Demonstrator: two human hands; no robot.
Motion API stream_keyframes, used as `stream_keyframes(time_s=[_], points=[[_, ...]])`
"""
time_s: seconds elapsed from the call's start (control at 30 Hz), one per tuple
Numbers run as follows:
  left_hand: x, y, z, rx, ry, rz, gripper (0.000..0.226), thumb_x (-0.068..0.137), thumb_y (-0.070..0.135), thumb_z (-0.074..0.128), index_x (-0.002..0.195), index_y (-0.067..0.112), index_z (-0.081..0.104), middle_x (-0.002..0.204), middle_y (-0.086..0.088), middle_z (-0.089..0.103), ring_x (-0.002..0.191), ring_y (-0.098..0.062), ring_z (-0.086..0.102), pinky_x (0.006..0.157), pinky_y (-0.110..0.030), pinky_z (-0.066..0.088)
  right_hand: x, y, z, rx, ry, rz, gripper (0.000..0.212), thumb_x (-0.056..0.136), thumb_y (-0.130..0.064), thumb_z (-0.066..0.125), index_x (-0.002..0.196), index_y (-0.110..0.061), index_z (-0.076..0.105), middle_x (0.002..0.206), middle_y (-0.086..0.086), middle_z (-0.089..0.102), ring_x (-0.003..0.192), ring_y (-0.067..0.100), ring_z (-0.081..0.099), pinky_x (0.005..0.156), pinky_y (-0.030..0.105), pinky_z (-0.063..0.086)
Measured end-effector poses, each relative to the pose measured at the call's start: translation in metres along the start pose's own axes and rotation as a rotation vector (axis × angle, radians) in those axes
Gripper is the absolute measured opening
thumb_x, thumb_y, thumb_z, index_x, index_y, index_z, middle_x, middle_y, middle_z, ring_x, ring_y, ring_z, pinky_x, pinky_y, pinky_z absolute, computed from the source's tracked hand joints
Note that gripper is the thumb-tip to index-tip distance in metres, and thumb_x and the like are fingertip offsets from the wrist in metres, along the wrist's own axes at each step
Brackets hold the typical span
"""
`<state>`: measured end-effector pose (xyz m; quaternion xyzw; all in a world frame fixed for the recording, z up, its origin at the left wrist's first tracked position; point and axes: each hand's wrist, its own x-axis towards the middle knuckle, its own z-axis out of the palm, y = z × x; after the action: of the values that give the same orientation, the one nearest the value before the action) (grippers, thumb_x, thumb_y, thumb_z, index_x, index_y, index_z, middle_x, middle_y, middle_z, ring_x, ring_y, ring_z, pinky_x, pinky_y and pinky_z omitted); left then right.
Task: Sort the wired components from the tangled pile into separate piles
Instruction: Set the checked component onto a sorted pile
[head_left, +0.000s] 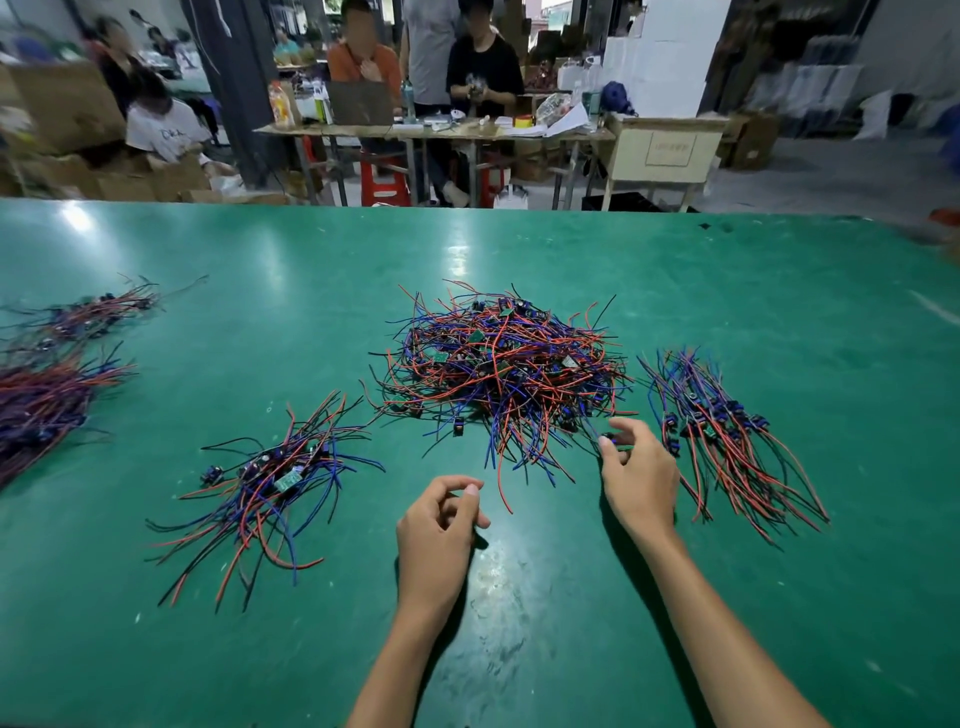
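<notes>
A tangled pile (498, 364) of red, blue and black wires with small green boards lies in the middle of the green table (727, 291). A smaller sorted pile (270, 478) lies to its front left, and another sorted pile (722, 431) to its right. My right hand (636, 475) reaches to the tangled pile's front right edge, thumb and fingers pinching a small wired component there. My left hand (439, 525) hovers over the table in front of the pile, fingers loosely curled, holding nothing.
Two more wire piles lie at the far left, one at the back (98, 312) and a bigger bundle (41, 400) at the edge. Beyond the table's far edge, people sit at a cluttered workbench (431, 132) among cardboard boxes (67, 104).
</notes>
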<state>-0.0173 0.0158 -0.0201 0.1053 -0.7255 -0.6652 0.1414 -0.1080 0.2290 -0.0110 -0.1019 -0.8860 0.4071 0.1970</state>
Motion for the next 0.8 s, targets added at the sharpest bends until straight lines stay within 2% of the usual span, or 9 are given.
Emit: stream_keyframes(time_s=[0.1, 0.17, 0.23, 0.33, 0.43, 0.5, 0.57, 0.7, 0.8], points=[[-0.001, 0.002, 0.001, 0.016, -0.005, 0.019, 0.01, 0.09, 0.035, 0.062, 0.089, 0.033, 0.072, 0.064, -0.002, 0.069, 0.062, -0.024, 0.063, 0.065, -0.051, 0.06, -0.005, -0.009, -0.014, 0.106, 0.035, 0.041, 0.024, 0.097, -0.017, 0.064, 0.121, -0.017, 0.069, 0.111, 0.005, 0.07, 0.082, 0.015, 0.06, 0.079, 0.023, 0.04], [-0.003, 0.004, 0.003, 0.012, -0.03, 0.031, 0.015, 0.088, 0.039, 0.06, 0.086, 0.032, 0.074, 0.064, -0.001, 0.069, 0.064, -0.021, 0.068, 0.06, -0.042, 0.06, -0.014, -0.018, -0.022, 0.24, 0.023, 0.046, 0.023, 0.096, -0.016, 0.067, 0.119, -0.016, 0.07, 0.106, 0.005, 0.071, 0.082, 0.011, 0.063, 0.07, 0.007, 0.042], [-0.005, 0.007, 0.007, -0.006, -0.101, 0.034, 0.023, 0.09, 0.041, 0.059, 0.083, 0.028, 0.077, 0.066, -0.002, 0.069, 0.067, -0.023, 0.072, 0.06, -0.036, 0.06, -0.03, -0.028, -0.027, 0.354, 0.01, 0.031, 0.023, 0.094, -0.014, 0.07, 0.116, -0.018, 0.072, 0.102, 0.003, 0.072, 0.082, 0.002, 0.065, 0.068, 0.0, 0.043], [-0.006, 0.013, 0.018, -0.048, -0.215, 0.003, 0.032, 0.094, 0.043, 0.058, 0.088, 0.021, 0.08, 0.074, -0.002, 0.074, 0.068, -0.019, 0.073, 0.063, -0.031, 0.059, -0.066, -0.04, -0.024, 0.478, -0.052, -0.02, 0.026, 0.09, -0.012, 0.075, 0.112, -0.027, 0.071, 0.097, -0.005, 0.073, 0.08, 0.002, 0.068, 0.071, 0.005, 0.048], [-0.009, 0.017, 0.028, -0.093, -0.296, 0.009, 0.02, 0.099, 0.03, 0.063, 0.094, 0.022, 0.08, 0.083, 0.002, 0.077, 0.066, -0.005, 0.065, 0.064, -0.019, 0.05, -0.1, -0.04, -0.015, 0.487, -0.163, -0.141, 0.034, 0.088, -0.01, 0.076, 0.111, -0.033, 0.068, 0.096, -0.012, 0.073, 0.084, 0.009, 0.071, 0.072, 0.013, 0.053], [-0.009, 0.015, 0.027, -0.146, -0.304, -0.004, 0.013, 0.097, 0.019, 0.066, 0.096, 0.018, 0.079, 0.087, -0.004, 0.078, 0.075, -0.008, 0.068, 0.071, -0.023, 0.052, -0.11, -0.036, -0.012, 0.471, -0.208, -0.158, 0.037, 0.086, -0.008, 0.077, 0.11, -0.033, 0.067, 0.098, -0.014, 0.072, 0.086, 0.011, 0.071, 0.076, 0.018, 0.054], [-0.008, 0.012, 0.023, -0.169, -0.289, -0.022, 0.009, 0.094, 0.017, 0.07, 0.094, 0.014, 0.078, 0.089, -0.013, 0.077, 0.08, -0.014, 0.067, 0.076, -0.03, 0.053, -0.11, -0.032, -0.011, 0.477, -0.235, -0.1, 0.037, 0.084, -0.009, 0.079, 0.11, -0.034, 0.069, 0.095, -0.015, 0.072, 0.084, 0.011, 0.071, 0.078, 0.019, 0.053], [-0.008, 0.008, 0.019, -0.159, -0.231, -0.029, 0.005, 0.091, 0.021, 0.074, 0.09, 0.019, 0.079, 0.083, -0.009, 0.077, 0.074, -0.014, 0.069, 0.073, -0.029, 0.056, -0.109, -0.028, -0.01, 0.438, -0.326, -0.088, 0.029, 0.084, -0.018, 0.081, 0.104, -0.038, 0.075, 0.086, -0.016, 0.073, 0.081, 0.008, 0.07, 0.076, 0.016, 0.051], [-0.01, 0.007, 0.018, -0.102, -0.227, -0.008, 0.012, 0.093, 0.03, 0.072, 0.091, 0.019, 0.078, 0.082, -0.006, 0.076, 0.071, -0.016, 0.069, 0.073, -0.036, 0.056, -0.109, -0.027, -0.009, 0.483, -0.345, -0.087, 0.023, 0.089, -0.017, 0.077, 0.104, -0.034, 0.077, 0.096, -0.02, 0.076, 0.09, 0.006, 0.072, 0.082, 0.02, 0.055]])
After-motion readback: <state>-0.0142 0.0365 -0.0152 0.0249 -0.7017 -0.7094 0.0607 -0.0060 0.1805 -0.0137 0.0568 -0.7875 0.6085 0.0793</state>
